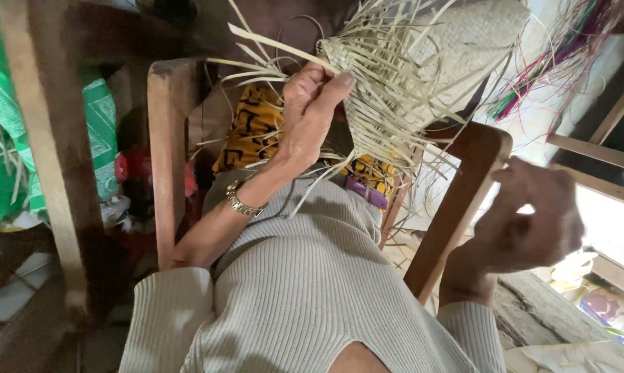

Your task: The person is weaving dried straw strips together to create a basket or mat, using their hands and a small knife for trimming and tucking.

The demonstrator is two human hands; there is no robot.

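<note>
The half-woven basket [422, 62] is the one container in plain view, and its inside cannot be seen: only the outer wall shows. It sits on the person's lap between the two wooden armrests of the chair, above the yellow-and-black patterned cloth [253, 128]. Its finished part is a tight, pale straw-coloured plait, smooth at the far upper side; nearer the person the weave breaks off into many loose flat strips [270, 45] that stick out in all directions, some long and curling away from the basket.

The left hand [312, 110] is at the near edge of the basket, fingers and thumb pinched on the weave where the loose strips begin; a metal wristwatch [245, 202] sits on that wrist. The right hand [529, 221] is off the basket, below and to its right, just beyond the right armrest [457, 200]; it is blurred and loosely curled, and whether it holds a strip cannot be told.

Left of the basket, past the left armrest [165, 145], stands a green printed sack [98, 131]. To the basket's right, a bundle of pink and green dyed strands [567, 48] hangs.
</note>
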